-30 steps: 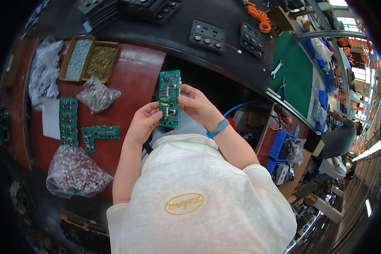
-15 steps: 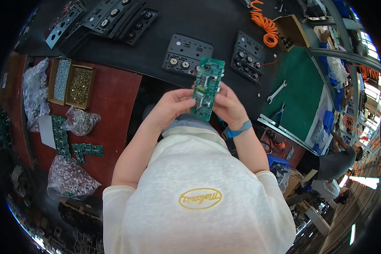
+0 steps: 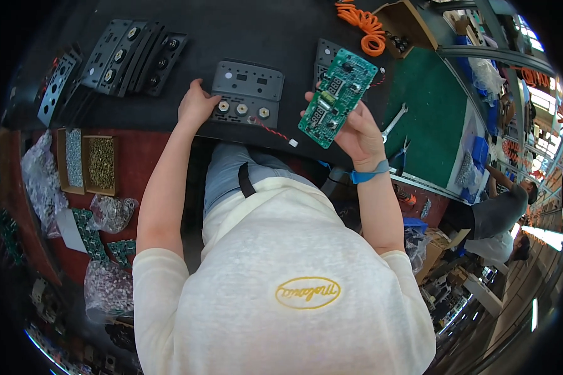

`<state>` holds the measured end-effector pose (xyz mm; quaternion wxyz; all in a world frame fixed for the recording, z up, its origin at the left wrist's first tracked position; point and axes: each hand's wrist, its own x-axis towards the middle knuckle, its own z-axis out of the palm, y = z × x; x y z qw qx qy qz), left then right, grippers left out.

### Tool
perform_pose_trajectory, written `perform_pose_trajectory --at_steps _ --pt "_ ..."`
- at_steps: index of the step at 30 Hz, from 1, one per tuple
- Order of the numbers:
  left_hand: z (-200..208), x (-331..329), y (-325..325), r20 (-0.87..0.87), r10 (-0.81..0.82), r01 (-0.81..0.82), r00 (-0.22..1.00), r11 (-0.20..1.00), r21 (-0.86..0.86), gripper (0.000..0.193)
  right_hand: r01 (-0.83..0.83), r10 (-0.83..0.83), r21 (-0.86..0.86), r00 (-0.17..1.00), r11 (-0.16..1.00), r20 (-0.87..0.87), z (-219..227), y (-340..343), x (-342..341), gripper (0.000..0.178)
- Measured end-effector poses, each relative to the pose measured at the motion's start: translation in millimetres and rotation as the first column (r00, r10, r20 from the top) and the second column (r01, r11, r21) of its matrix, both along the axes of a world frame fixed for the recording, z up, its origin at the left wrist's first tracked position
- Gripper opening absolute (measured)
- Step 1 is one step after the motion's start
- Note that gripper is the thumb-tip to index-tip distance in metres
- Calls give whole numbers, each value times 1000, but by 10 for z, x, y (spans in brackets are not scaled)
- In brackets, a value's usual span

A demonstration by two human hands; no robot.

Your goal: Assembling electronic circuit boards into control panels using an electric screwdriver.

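Observation:
My right hand (image 3: 361, 134) grips a green circuit board (image 3: 350, 87) by its edges, thumb in front and fingers behind. The board is raised and tilted, its two digit displays facing up. My left hand (image 3: 198, 107) is at the left edge of a dark metal panel (image 3: 250, 83) lying on the black tabletop. The left thumb reaches the panel's edge, fingers apart. Three round fittings line the panel's near half, and a red-and-black wire (image 3: 274, 131) with a white plug runs off it. A second panel (image 3: 326, 52) is partly hidden behind the board.
More dark panels (image 3: 116, 59) stand stacked at the far left. Boxes of small screws (image 3: 101, 164) and bagged parts (image 3: 112, 214) sit on the red surface. A wrench (image 3: 394, 122) and pliers (image 3: 403, 153) lie on the green mat, near an orange coiled hose (image 3: 364, 25). A co-worker (image 3: 497, 209) is at right.
My left hand has let go of the circuit board and moved left to the panel. My right hand has carried the board right, turning its display side up.

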<state>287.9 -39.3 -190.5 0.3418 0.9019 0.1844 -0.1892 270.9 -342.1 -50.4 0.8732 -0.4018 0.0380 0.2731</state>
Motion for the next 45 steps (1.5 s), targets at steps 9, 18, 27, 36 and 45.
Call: perform_pose_trajectory --at_steps 9,18,27,36,45 --pt "76 -318 -176 -153 288 -272 945 441 -855 43 -20 110 -554 985 832 130 -299 366 191 53" --pt "397 -578 -158 -284 322 -380 903 290 -879 48 83 468 -830 793 551 390 -569 687 342 47" --pt "592 -531 -78 -296 306 -379 905 261 -888 47 205 626 -897 655 391 423 -402 862 378 48" --pt "611 -516 -38 -305 272 -372 913 244 -896 51 460 792 -863 439 208 424 -225 952 285 56" --pt "683 -506 -39 -338 218 -382 916 211 -900 47 349 746 -914 547 209 379 -236 921 334 52"
